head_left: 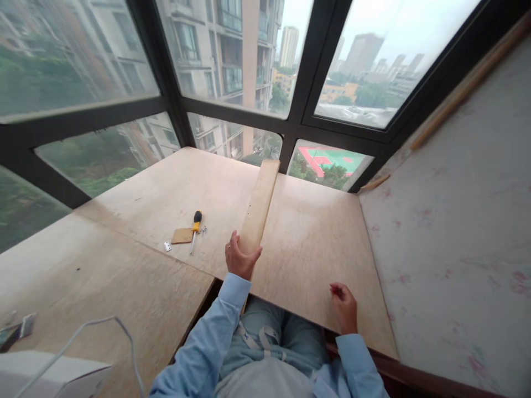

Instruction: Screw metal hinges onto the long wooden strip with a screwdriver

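Note:
My left hand (243, 257) is closed across a long, narrow wooden board (261, 202), thumb on one edge and fingers on the other. The board points away from me toward the window and has small dark holes in its upper face. Over the right part of the wooden tabletop (307, 237), my right hand (344, 307) is closed with its fingers curled together. Whatever it may hold is hidden. Left of the board lies a screwdriver (196, 225) with a yellow and black handle, beside small screws (203, 230), a brown flat piece (182, 236) and a small metal hinge (167, 246).
Dark window frames (232, 108) border the tabletop at the back and left. A papered wall (448, 243) closes off the right side. At the lower left are a white box (53, 373), a white cable (103, 319) and a dark and silver object (19, 331).

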{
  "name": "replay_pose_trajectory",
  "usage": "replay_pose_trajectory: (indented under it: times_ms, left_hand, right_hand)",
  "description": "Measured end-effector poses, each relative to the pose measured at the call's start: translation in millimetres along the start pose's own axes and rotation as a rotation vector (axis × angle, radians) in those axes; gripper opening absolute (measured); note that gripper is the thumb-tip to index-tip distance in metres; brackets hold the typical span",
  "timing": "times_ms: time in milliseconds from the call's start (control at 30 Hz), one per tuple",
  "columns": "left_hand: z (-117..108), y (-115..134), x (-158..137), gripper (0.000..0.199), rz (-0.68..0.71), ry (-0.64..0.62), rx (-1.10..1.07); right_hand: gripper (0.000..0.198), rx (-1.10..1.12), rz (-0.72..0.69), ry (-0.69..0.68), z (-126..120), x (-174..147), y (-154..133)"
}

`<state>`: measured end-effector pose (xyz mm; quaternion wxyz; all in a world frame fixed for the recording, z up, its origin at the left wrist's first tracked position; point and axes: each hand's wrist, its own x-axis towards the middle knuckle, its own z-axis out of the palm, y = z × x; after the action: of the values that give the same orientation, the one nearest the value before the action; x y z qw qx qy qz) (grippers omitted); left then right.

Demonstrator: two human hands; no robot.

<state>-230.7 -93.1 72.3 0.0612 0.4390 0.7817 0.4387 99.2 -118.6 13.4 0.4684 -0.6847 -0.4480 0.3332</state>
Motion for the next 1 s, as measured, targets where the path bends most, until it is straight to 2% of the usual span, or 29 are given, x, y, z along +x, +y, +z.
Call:
replay_pose_trajectory:
  times_ms: [100,267,333,367,500,567,667,800,900,1000]
  left_hand:
    - [16,26,-20,0.093,0.07,-0.05,-0.074]
    - [44,65,-61,0.091,0.237,-0.145,-0.192]
    - [55,75,-77,0.09,0.317,-0.185,-0.217]
    - [61,78,-85,0.088,0.359,-0.209,-0.222]
    - [78,80,-111,0.08,0.513,-0.283,-0.218]
    - [83,79,-123,0.079,0.561,-0.297,-0.211]
    - [88,79,-141,0.077,0.629,-0.336,-0.228]
    - [92,80,-160,0.073,0.71,-0.405,-0.309]
    - [96,71,-164,0.062,0.726,-0.492,-0.311]
    - [101,55,-157,0.052,0.681,-0.575,-0.269]
  right_hand:
    - [0.032,0.151,-0.016,-0.138,20,-9,-35]
    - [0.049,0.548,0.046,-0.322,49,-6,-104]
    - [0.049,0.66,0.071,-0.336,56,-1,-120]
    - [0.047,0.678,0.088,-0.291,58,1,-123]
    - [0.039,0.588,0.151,0.074,54,0,-112]
    - [0.037,0.536,0.146,0.155,48,-1,-99]
    - [0.035,0.488,0.098,0.199,34,3,-83]
    - [0.035,0.431,0.037,0.198,8,25,-77]
    - [0.035,0.372,-0.003,0.185,-17,49,-75]
    - [0.033,0.296,-0.028,0.203,-41,71,-68]
